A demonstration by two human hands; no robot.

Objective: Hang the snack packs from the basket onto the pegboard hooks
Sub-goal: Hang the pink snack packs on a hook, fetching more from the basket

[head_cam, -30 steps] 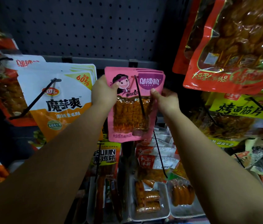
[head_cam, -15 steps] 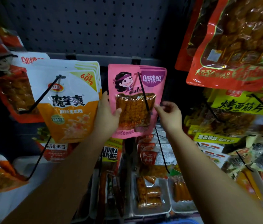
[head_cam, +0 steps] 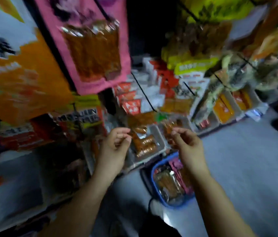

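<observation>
The pink snack pack (head_cam: 90,48) hangs on its black hook at the upper left, blurred, and neither hand touches it. My left hand (head_cam: 116,144) and my right hand (head_cam: 186,142) hover well below it, fingers loosely curled with nothing in them. Lower down on the floor stands a blue basket (head_cam: 157,192) holding more pink snack packs (head_cam: 170,182); my right forearm crosses over its right side.
A white-and-orange pack (head_cam: 15,74) hangs left of the pink one. Yellow and red packs (head_cam: 194,53) hang at the right. White trays of sausages (head_cam: 158,139) line the bottom shelf. Grey floor (head_cam: 254,159) spreads to the right.
Both hands have let go of the pink pack and dropped down. The view has swung downward, bringing the blue basket and the floor into sight.
</observation>
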